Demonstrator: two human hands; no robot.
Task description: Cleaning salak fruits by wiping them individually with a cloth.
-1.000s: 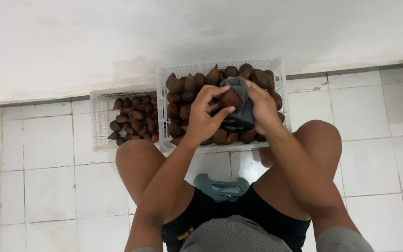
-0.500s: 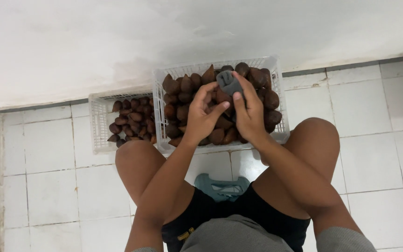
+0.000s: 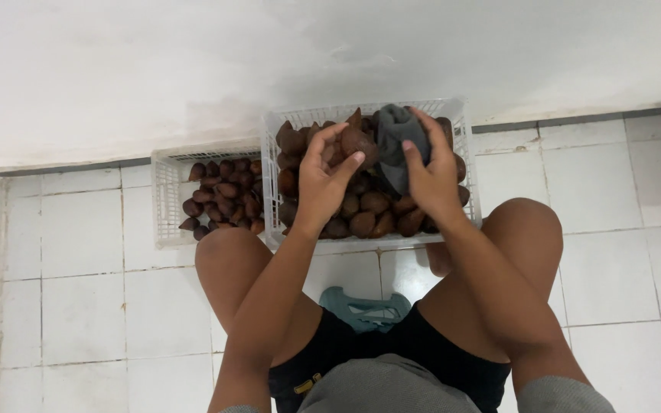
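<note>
My left hand (image 3: 321, 180) pinches a brown fruit (image 3: 357, 143), tip pointing up-left; my right hand (image 3: 430, 174) clutches a grey cloth (image 3: 398, 136) beside it.

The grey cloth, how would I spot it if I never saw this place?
Find the bigger white crate by the wall, full of brown scaly fruit. The right hand holds a dark grey cloth over it: the only soft, grey thing among the brown fruit.
</note>
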